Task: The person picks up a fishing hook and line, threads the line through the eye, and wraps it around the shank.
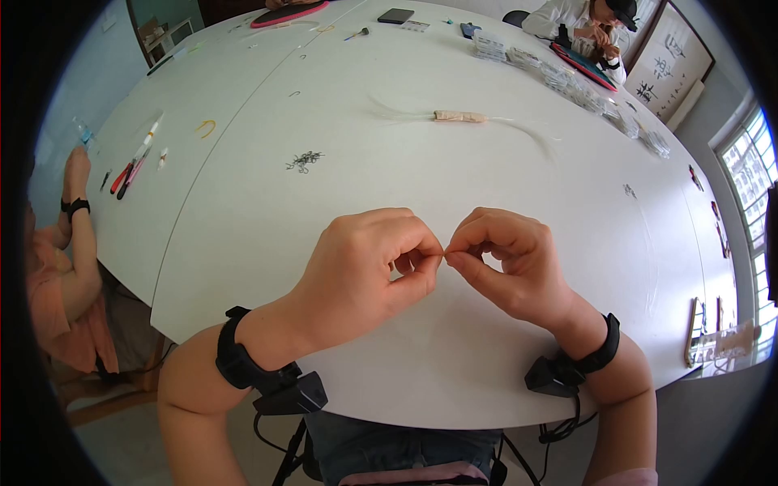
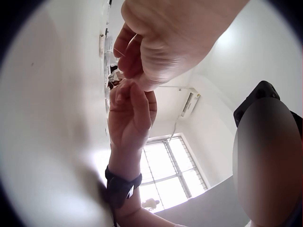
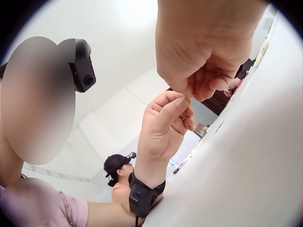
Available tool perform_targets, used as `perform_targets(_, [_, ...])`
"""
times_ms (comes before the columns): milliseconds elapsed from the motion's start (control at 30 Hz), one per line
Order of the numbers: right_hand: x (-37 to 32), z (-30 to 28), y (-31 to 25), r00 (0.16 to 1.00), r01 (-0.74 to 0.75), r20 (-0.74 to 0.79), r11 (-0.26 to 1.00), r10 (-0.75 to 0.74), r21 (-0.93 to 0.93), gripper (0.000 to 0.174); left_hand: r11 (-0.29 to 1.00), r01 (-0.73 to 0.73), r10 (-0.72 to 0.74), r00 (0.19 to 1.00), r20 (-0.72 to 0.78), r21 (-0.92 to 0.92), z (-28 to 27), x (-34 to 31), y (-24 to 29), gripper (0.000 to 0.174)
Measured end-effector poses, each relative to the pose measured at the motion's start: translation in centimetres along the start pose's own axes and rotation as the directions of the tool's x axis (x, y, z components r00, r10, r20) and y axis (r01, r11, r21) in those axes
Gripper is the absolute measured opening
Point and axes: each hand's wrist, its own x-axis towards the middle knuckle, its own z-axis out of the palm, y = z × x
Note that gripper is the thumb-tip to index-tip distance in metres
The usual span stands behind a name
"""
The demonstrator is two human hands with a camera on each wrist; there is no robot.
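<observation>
Both hands meet fingertip to fingertip over the near part of the white table [image 1: 389, 356]. My left hand [image 1: 356, 255] pinches with thumb and forefinger, and a thin clear line [image 2: 119, 52] shows beside its fingers in the left wrist view. Thumb and forefinger of my right hand [image 1: 519, 257] pinch at the same spot, the other fingers curled. What lies between the fingertips is mostly hidden; I cannot tell whether a hook is there. Beyond the hands lie a small pile of dark metal hooks [image 1: 305, 162] and a bundle of clear line wrapped in tan paper [image 1: 459, 117].
Pliers [image 1: 123, 178] and a yellow bent piece [image 1: 206, 128] lie at the left. Several plastic packets [image 1: 559, 77] line the far right. One person [image 1: 69, 275] sits at the left, another [image 1: 579, 32] at the far right beside a dark, red-edged pad [image 1: 583, 66].
</observation>
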Motion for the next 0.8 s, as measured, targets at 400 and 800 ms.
perform_targets(400, [0.01,0.16,-0.14,0.999,0.042,-0.025,0.993,-0.045,-0.109,0.002,0.973,-0.110,0.107,0.994,0.027,0.201,-0.02,0.02,-0.35,0.011])
perform_targets(800, [0.24,-0.12,-0.48,0.993,-0.115,0.008,0.937,0.119,0.331,0.036,0.974,0.141,-0.136,0.990,0.039,-0.177,-0.71,0.10,0.26,0.001])
